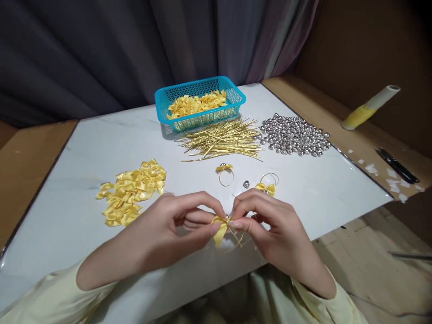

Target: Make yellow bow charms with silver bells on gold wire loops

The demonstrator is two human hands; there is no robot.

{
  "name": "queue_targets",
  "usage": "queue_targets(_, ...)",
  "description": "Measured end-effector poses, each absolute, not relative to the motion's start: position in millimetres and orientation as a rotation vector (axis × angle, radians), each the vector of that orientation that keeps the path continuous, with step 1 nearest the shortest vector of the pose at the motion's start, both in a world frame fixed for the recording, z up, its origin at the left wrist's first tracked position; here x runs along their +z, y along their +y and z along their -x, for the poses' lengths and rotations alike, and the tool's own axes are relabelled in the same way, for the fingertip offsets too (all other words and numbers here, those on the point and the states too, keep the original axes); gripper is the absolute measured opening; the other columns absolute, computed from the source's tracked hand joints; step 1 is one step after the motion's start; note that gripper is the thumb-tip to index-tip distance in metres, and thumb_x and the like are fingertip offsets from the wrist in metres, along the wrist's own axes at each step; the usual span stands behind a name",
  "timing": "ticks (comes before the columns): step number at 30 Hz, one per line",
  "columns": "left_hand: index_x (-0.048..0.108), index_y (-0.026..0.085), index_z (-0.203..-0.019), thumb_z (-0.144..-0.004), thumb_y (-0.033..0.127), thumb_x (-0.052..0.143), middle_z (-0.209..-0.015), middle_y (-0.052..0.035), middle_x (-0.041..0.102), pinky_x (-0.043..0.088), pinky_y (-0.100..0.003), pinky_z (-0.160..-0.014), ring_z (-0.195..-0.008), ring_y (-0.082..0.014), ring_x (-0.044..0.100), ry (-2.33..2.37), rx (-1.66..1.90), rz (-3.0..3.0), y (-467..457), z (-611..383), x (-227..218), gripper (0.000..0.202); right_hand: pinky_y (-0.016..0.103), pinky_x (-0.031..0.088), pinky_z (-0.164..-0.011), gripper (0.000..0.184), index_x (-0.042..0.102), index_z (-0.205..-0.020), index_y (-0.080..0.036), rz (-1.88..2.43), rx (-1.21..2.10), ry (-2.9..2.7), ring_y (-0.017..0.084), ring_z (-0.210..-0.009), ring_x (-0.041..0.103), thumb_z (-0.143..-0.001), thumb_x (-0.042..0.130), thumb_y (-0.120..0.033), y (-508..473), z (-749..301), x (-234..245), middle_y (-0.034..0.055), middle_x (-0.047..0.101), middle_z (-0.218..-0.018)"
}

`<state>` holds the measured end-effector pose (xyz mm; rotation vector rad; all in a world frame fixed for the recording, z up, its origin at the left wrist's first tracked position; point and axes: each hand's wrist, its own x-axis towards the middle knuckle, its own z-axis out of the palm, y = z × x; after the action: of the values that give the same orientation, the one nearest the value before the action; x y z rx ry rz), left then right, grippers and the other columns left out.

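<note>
Between my two hands is a yellow ribbon bow [220,235] with a thin gold tie [240,242] hanging from it in loose loops. My left hand [189,218] pinches the bow between thumb and forefinger. The fingertips of my right hand [263,220] are closed at the bow's middle, where the gold tie comes out; a small silver bit shows there, partly hidden. Just beyond my hands lie a bow on a gold wire ring [225,175], another looped bow [266,189] and a single silver heart bead [246,184].
A turquoise basket [200,81] holds many yellow bows. Before it lies a pile of gold ties [221,140], with silver beads [295,135] to the right. Loose bows [135,191] spread at left. A yellow-white tube [371,108] and a black-handled tool [397,165] rest on the wooden side.
</note>
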<state>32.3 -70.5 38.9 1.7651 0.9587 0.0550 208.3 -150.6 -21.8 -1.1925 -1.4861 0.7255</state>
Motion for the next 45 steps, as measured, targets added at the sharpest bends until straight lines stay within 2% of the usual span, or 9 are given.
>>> queue_targets(3,0.065,0.02,-0.088,-0.082,0.035,0.064,-0.064,0.0026,0.067,0.035,-0.017,-0.054,-0.059,-0.0101,0.049,0.98,0.046,-1.718,-71,-33,40,0.017,0.02,0.043,-0.055,0.014,0.059,-0.077,-0.018,1.182,0.747,-1.494,0.011,-0.071,0.058,-0.086,0.061,-0.007,-151,-209,-21,0.0012,0.062,-0.078)
queue_targets(9,0.062,0.02,-0.09,-0.086,0.04,0.057,-0.06,0.0025,0.062,0.024,-0.018,-0.048,-0.056,-0.0106,0.044,0.901,-0.071,-1.817,-65,-30,35,0.02,0.021,0.046,-0.062,0.016,0.059,-0.075,-0.017,1.158,0.828,-1.524,0.011,-0.073,0.058,-0.086,0.061,-0.006,-150,-213,-20,0.0008,0.06,-0.078)
queue_targets(13,0.061,0.021,-0.092,-0.088,0.041,0.054,-0.055,0.0048,0.055,0.022,-0.018,-0.046,-0.053,-0.0099,0.039,0.848,-0.1,-1.868,-63,-27,31,0.021,0.02,0.045,-0.061,0.014,0.06,-0.076,-0.017,1.148,0.856,-1.528,0.01,-0.072,0.057,-0.087,0.062,-0.01,-150,-215,-19,0.0008,0.06,-0.078)
queue_targets(19,0.061,0.022,-0.09,-0.089,0.039,0.055,-0.055,0.0056,0.057,0.021,-0.019,-0.045,-0.053,-0.0103,0.043,0.865,-0.046,-1.95,-67,-28,33,0.017,0.019,0.044,-0.062,0.012,0.061,-0.077,-0.016,1.117,0.855,-1.548,0.009,-0.071,0.056,-0.088,0.062,-0.011,-152,-216,-20,0.0009,0.06,-0.078)
queue_targets(27,0.058,0.022,-0.095,-0.091,0.03,0.052,-0.059,0.0058,0.063,0.028,-0.018,-0.047,-0.053,-0.0091,0.048,0.731,-0.05,-2.086,-66,-26,30,0.011,0.018,0.042,-0.06,0.014,0.061,-0.077,-0.015,1.109,0.837,-1.584,0.008,-0.07,0.055,-0.089,0.059,-0.007,-153,-215,-21,0.001,0.06,-0.078)
queue_targets(33,0.061,0.022,-0.095,-0.091,0.03,0.052,-0.065,0.0041,0.069,0.032,-0.017,-0.049,-0.057,-0.0093,0.052,0.752,-0.055,-2.023,-67,-30,33,0.013,0.018,0.042,-0.062,0.016,0.06,-0.077,-0.014,1.097,0.81,-1.595,0.008,-0.071,0.054,-0.089,0.057,-0.004,-154,-216,-21,0.0015,0.059,-0.078)
queue_targets(39,0.063,0.022,-0.088,-0.084,0.034,0.062,-0.07,0.0033,0.073,0.037,-0.016,-0.046,-0.059,-0.0103,0.057,0.864,0.003,-1.884,-70,-33,31,0.013,0.02,0.044,-0.065,0.017,0.059,-0.078,-0.014,1.096,0.776,-1.585,0.01,-0.073,0.055,-0.089,0.053,-0.002,-155,-215,-17,0.0029,0.059,-0.081)
queue_targets(45,0.062,0.021,-0.086,-0.081,0.029,0.063,-0.07,0.0019,0.074,0.044,-0.015,-0.051,-0.063,-0.0121,0.064,0.873,0.069,-1.882,-71,-31,25,0.01,0.02,0.044,-0.064,0.016,0.059,-0.078,-0.014,1.095,0.746,-1.584,0.01,-0.073,0.054,-0.09,0.054,-0.004,-157,-214,-15,0.0039,0.059,-0.081)
